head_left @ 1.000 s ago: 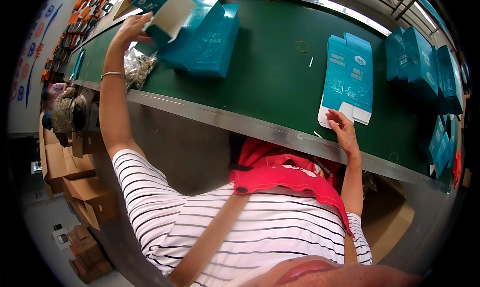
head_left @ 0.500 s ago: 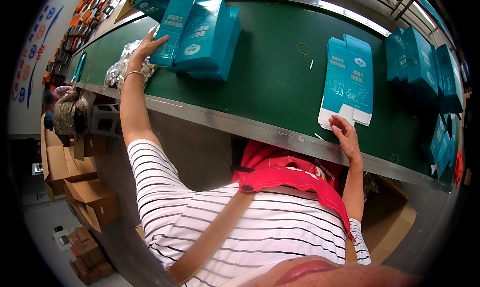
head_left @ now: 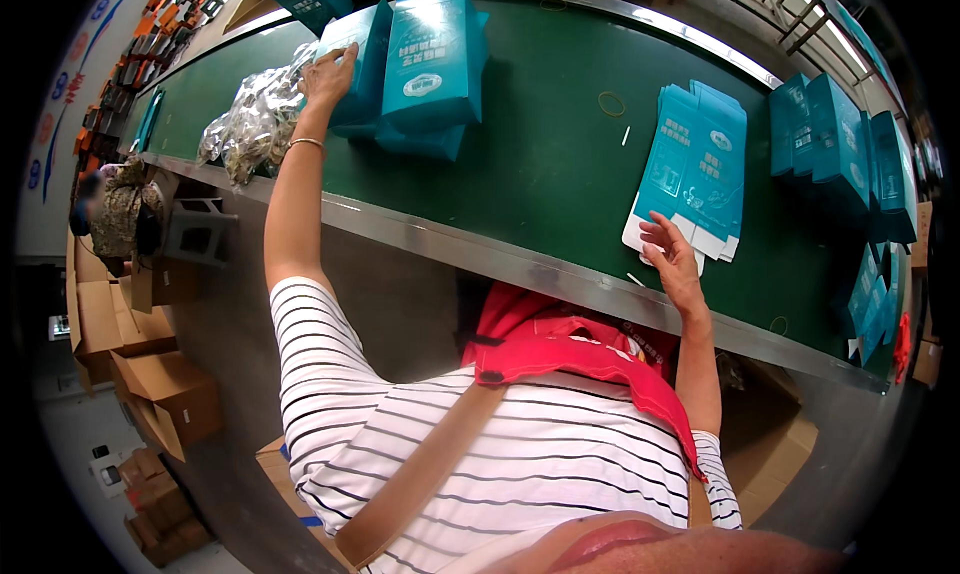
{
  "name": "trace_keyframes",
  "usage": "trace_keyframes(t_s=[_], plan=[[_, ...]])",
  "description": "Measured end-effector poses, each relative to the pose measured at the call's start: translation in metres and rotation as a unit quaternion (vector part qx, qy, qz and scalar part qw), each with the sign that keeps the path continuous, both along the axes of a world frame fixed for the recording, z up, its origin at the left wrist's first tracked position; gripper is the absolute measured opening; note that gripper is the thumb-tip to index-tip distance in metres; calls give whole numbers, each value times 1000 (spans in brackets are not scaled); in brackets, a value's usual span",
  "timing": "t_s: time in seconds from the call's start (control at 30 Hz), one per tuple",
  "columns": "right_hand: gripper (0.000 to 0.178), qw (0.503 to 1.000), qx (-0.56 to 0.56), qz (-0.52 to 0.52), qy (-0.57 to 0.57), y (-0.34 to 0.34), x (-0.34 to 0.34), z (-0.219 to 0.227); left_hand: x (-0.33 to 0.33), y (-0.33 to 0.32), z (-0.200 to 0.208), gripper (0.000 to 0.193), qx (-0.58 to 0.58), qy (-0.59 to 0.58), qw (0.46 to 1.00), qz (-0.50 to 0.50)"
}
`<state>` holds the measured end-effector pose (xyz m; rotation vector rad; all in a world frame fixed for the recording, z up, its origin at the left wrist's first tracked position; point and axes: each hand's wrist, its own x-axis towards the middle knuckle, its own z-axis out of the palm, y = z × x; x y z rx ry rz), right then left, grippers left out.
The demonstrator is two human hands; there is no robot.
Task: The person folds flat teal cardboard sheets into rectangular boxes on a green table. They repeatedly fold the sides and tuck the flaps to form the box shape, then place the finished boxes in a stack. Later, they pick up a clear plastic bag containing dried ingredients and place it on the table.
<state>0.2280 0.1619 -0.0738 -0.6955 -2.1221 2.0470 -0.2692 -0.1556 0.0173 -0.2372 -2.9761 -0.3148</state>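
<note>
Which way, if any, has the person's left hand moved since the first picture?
Yes: judged against the table's metal front edge, the left hand has moved to the right along the table.

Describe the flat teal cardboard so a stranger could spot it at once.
On the green table, go to the right half. Just beyond the person's right hand lies the flat teal cardboard, white flaps toward the person. Unlike the boxy teal cartons either side, it lies flat.

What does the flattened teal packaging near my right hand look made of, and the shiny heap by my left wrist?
Flattened teal packaging: probably paperboard, smooth printed finish, with crisp-edged white flaps. Shiny heap: likely thin plastic film, crinkled with bright glints; clear or metallised, I can't tell.
</note>
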Motion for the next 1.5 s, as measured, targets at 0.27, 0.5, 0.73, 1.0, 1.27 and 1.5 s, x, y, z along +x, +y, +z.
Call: trace_keyframes(t_s=[0.27,0.5,0.73,1.0,1.27,1.5], plan=[[86,990,3,88,106,-36,-119,57,10,-1,-14,85,77,0,994,-78],[94,986,-62,127,88,-101,-215,72,120,51,2,61,-32,228,871,-434],[77,982,180,34,48,-53,-141,23,142,64,-12,47,-49,206,871,-443],[69,862,358,-329,-143,111,34,-59,247,163,-54,50,308,-207,805,-462],[55,885,353,-219,-210,120,62,-58,301,261,-116,62,358,-508,702,-348],[54,816,526,-118,-207,92,51,-35,305,265,-118,59,439,-517,682,-275]])
